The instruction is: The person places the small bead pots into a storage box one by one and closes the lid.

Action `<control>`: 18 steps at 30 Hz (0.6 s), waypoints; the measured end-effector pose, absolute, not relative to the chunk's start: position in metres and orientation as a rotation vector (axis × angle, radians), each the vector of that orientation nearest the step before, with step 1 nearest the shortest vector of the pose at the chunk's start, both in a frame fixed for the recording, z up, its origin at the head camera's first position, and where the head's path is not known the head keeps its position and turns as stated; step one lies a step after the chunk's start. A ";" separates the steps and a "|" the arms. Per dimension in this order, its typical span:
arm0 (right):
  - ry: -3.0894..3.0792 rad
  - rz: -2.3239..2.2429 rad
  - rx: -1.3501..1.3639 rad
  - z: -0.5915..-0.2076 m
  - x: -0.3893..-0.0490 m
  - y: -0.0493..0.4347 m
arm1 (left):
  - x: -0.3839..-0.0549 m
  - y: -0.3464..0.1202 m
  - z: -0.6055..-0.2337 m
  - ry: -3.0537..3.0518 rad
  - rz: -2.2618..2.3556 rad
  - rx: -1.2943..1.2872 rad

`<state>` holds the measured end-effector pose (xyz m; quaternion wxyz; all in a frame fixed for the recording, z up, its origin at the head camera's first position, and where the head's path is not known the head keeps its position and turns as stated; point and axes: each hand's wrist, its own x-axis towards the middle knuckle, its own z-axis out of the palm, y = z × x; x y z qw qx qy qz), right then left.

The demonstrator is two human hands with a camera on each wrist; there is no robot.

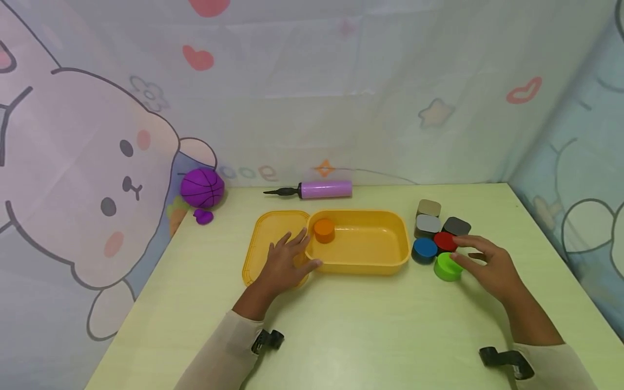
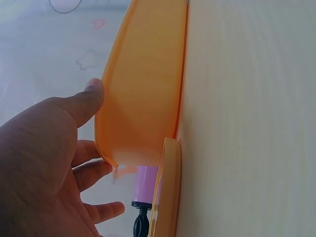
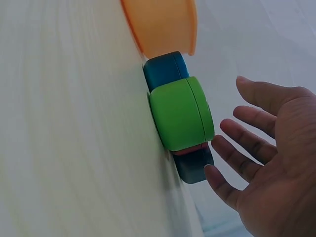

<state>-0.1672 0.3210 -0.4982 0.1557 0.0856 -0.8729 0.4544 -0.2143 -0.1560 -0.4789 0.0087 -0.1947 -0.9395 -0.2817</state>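
A yellow rectangular box stands in the middle of the table, with a round orange tin inside its left end. My left hand has its fingers spread at that end. In the left wrist view, its thumb tip is right at the rim. To the right of the box, my right hand hovers with parted fingers above a green round tin and a red one, nothing in its grasp. Beside these sit a blue round tin and light grey, dark grey and beige rounded-square tins.
A yellow lid lies left of the box, partly under my left hand in the head view. Behind the box lies a purple hand pump. A purple basketball and a small purple object sit at the back left. Printed cloth hangs behind the table.
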 end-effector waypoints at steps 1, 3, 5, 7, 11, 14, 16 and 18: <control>-2.508 1.292 0.236 -0.499 -0.167 0.322 | -0.214 -0.156 -0.479 -2.938 -0.878 -0.607; -2.525 1.272 0.228 -0.501 -0.166 0.323 | -0.214 -0.157 -0.479 -2.939 -0.875 -0.609; -2.538 1.248 0.230 -0.502 -0.165 0.324 | -0.215 -0.157 -0.479 -2.941 -0.876 -0.610; -2.538 1.216 0.241 -0.502 -0.165 0.325 | -0.215 -0.157 -0.480 -2.944 -0.885 -0.609; -2.532 1.160 0.263 -0.505 -0.165 0.329 | -0.216 -0.157 -0.482 -2.944 -0.906 -0.615; -2.536 1.185 0.301 -0.508 -0.166 0.333 | -0.216 -0.157 -0.482 -2.939 -0.911 -0.617; -2.537 1.235 0.340 -0.510 -0.167 0.335 | -0.216 -0.157 -0.482 -2.942 -0.909 -0.615; -2.528 1.290 0.386 -0.512 -0.167 0.336 | -0.216 -0.157 -0.482 -2.943 -0.908 -0.617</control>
